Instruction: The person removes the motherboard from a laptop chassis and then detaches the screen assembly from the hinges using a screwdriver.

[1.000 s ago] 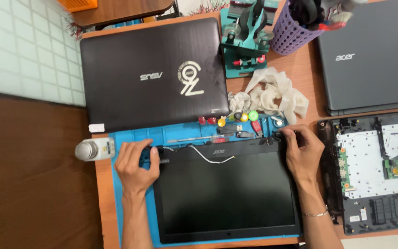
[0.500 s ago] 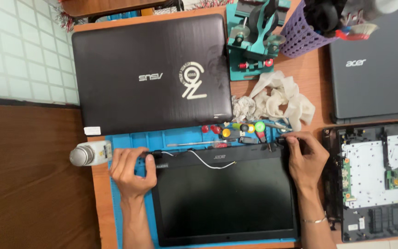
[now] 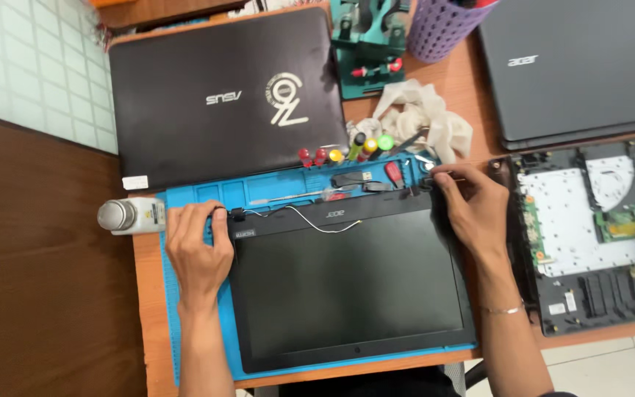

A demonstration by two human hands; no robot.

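Your left hand [image 3: 198, 246] rests flat, fingers loosely spread, on the near-left corner of the detached black laptop screen panel [image 3: 350, 283], holding nothing but pressing at its hinge. Your right hand [image 3: 472, 209] sits at the panel's far-right corner, fingertips pinched on something there; what, you cannot tell. The panel lies on the blue silicone work mat [image 3: 192, 192]. A thin white wire [image 3: 310, 220] runs along the panel's top edge. Left of the panel lies a small white bottle [image 3: 132, 215].
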